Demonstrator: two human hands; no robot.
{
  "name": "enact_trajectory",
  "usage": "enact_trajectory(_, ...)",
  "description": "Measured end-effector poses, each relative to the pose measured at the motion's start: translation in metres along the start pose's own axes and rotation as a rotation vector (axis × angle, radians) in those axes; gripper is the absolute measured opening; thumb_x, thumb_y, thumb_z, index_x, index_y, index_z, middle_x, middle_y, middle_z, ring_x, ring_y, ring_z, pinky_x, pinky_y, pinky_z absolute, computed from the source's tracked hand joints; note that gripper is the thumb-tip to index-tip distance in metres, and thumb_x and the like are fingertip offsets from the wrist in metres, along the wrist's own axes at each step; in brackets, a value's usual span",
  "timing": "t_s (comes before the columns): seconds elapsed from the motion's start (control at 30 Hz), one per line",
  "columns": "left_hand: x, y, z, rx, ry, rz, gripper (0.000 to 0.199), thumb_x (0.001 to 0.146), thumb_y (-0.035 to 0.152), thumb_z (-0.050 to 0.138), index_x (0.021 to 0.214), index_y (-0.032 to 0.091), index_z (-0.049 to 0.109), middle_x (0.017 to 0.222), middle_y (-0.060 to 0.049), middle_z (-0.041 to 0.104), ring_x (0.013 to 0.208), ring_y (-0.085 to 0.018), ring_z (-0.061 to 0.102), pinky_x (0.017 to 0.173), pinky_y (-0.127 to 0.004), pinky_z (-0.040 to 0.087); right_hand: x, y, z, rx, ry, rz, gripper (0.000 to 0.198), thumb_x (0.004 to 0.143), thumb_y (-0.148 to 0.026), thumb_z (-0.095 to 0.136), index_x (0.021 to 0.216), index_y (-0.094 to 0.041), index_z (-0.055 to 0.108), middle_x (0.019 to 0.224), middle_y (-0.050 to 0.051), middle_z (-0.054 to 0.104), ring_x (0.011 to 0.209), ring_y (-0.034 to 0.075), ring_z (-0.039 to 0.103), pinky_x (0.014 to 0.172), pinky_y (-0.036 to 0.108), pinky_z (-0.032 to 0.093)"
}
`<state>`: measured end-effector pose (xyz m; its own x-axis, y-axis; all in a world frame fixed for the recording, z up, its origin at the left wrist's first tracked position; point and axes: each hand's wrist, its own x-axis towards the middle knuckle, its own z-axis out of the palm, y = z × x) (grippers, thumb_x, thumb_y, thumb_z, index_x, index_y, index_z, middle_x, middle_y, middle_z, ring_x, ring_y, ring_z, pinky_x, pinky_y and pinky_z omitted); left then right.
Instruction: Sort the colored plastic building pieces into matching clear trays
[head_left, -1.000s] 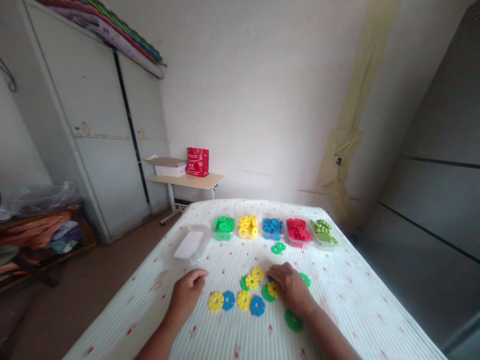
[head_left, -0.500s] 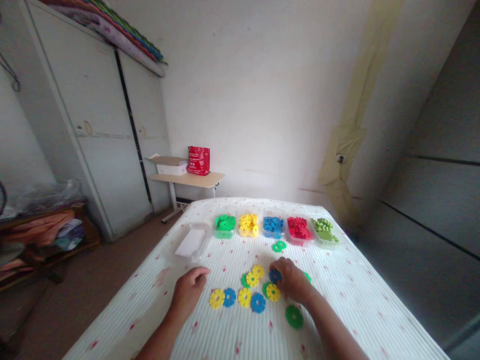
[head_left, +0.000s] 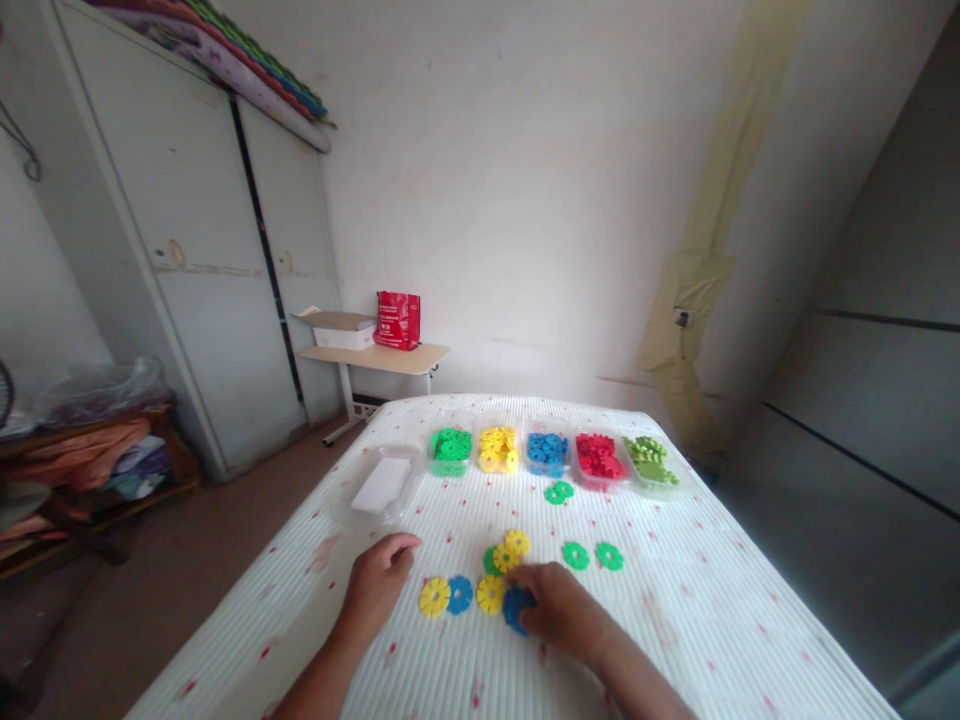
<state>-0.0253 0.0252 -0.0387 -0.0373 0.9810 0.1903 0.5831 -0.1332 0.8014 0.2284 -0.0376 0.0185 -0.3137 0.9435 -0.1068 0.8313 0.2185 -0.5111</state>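
My right hand (head_left: 559,608) reaches over the middle of the table, its fingers closed on a blue snowflake disc (head_left: 516,612). Beneath this hand and forearm, part of the table is hidden. Close to its fingertips lie a yellow disc (head_left: 491,594) and a small overlapping group with another yellow disc (head_left: 506,557) and a green disc (head_left: 490,561). My left hand (head_left: 381,575) rests on the cloth with curled fingers and nothing visible in them. To its right, a yellow disc (head_left: 434,597) touches a blue disc (head_left: 460,595).
Clear tubs hold green (head_left: 452,446), yellow (head_left: 498,450), blue (head_left: 547,452), red (head_left: 598,456) and light green pieces (head_left: 649,461). A lidless-looking clear tray (head_left: 384,485) contains a white sheet. Loose green discs (head_left: 576,556) lie at the right. A side table (head_left: 420,358) stands behind.
My right hand has moved left and nearer to me, from the right side to the blue disc. Two green discs at the right are now uncovered. My left hand has stayed put.
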Motion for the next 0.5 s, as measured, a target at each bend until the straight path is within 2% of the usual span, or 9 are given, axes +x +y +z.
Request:
enact_trajectory(0.17, 0.002, -0.005, 0.001, -0.033, 0.006, 0.009, 0.028, 0.071, 0.032, 0.044, 0.081, 0.017, 0.065, 0.073, -0.002, 0.069, 0.062, -0.016, 0.062, 0.059, -0.024, 0.049, 0.004, -0.014, 0.012, -0.382, 0.013, 0.139, 0.036, 0.067, -0.015, 0.049, 0.099, -0.021, 0.064, 0.093, 0.011, 0.068, 0.085, 0.028, 0.064, 0.067, 0.032, 0.044)
enact_trajectory(0.3, 0.002, -0.008, 0.002, -0.037, 0.008, 0.017, 0.028, 0.070, 0.032, 0.044, 0.082, 0.017, 0.065, 0.072, -0.002, 0.069, 0.063, -0.016, 0.062, 0.060, -0.025, 0.049, 0.003, -0.016, 0.013, -0.445, 0.089, 0.173, 0.036, 0.064, -0.014, 0.054, 0.098, -0.019, 0.062, 0.102, 0.012, 0.063, 0.082, 0.024, 0.064, 0.063, 0.028, 0.043)
enact_trajectory(0.4, 0.002, -0.007, 0.002, -0.026, 0.006, 0.022, 0.028, 0.070, 0.032, 0.043, 0.080, 0.017, 0.066, 0.072, -0.003, 0.069, 0.063, -0.016, 0.062, 0.061, -0.025, 0.049, 0.007, -0.008, 0.006, -0.286, 0.044, 0.139, 0.023, 0.058, -0.012, 0.058, 0.079, -0.017, 0.064, 0.085, 0.007, 0.066, 0.074, 0.019, 0.063, 0.056, 0.023, 0.040)
enact_trajectory(0.5, 0.003, -0.006, 0.002, -0.027, 0.016, 0.028, 0.027, 0.070, 0.031, 0.044, 0.079, 0.019, 0.066, 0.074, -0.002, 0.070, 0.064, -0.015, 0.063, 0.061, -0.025, 0.050, 0.022, 0.010, -0.014, 0.105, 0.003, 0.158, 0.015, 0.050, -0.010, 0.064, 0.063, -0.016, 0.061, 0.061, -0.002, 0.061, 0.053, 0.011, 0.057, 0.045, 0.018, 0.034)
